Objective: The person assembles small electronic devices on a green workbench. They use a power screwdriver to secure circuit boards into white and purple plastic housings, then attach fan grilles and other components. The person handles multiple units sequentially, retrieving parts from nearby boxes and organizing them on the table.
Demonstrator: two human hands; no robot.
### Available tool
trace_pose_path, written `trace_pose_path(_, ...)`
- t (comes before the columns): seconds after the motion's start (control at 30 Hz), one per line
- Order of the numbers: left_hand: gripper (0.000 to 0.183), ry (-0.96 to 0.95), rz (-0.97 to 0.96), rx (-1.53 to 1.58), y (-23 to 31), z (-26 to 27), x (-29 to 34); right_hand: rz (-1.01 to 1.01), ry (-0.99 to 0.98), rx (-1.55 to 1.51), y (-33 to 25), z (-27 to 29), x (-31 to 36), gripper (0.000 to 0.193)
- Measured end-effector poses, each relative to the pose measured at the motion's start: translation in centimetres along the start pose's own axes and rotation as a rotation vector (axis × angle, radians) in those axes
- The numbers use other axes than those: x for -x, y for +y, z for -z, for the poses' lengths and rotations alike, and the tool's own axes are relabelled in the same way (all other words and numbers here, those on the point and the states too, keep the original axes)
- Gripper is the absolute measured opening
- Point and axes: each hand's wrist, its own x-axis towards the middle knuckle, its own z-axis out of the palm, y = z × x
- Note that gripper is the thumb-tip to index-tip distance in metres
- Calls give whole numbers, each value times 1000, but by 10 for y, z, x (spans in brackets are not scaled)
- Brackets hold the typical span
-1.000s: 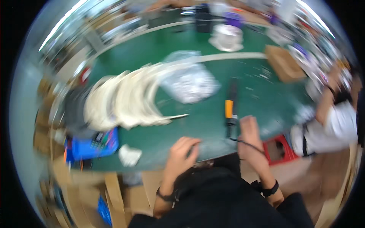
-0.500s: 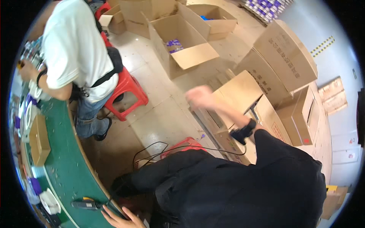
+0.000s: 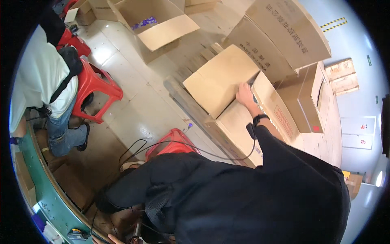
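Observation:
My right hand [image 3: 245, 95] is at the top of an open cardboard box [image 3: 279, 110], its fingers bent over the edge of a flap [image 3: 239, 122]. The fingertips are partly hidden in the dark gap there. A wide flap [image 3: 223, 79] leans outward beside the hand. At the lower edge of the view, my left hand [image 3: 109, 240] rests by the rim of the green table [image 3: 53, 203], fingers apart and mostly cut off. Near it lies a dark hand-held tool [image 3: 77, 234] with an orange part.
A red stool [image 3: 174, 142] and a black cable [image 3: 195, 145] are close to my leg. A seated co-worker [image 3: 38, 77] is at the left by another red stool [image 3: 97, 89]. A large carton [image 3: 156, 32] with purple items stands ahead. A wooden pallet [image 3: 191, 103] lies under the box.
My right hand has gone from above the box down to its flap edge. The view has swung right, so the table and co-worker sit further left.

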Motion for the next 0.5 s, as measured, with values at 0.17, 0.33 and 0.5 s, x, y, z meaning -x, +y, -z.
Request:
trace_pose_path(0.17,68,9,-59,25,-4,-4,-2,47,-824,-130,30,68,-24,64)
trace_pose_path(0.33,66,28,-14,58,-6,-2,12,-174,-1785,-166,-102,176,54,92)
trace_pose_path(0.5,69,2,10,56,2,-3,-1,49,-1828,-424,-145,82,166,69)
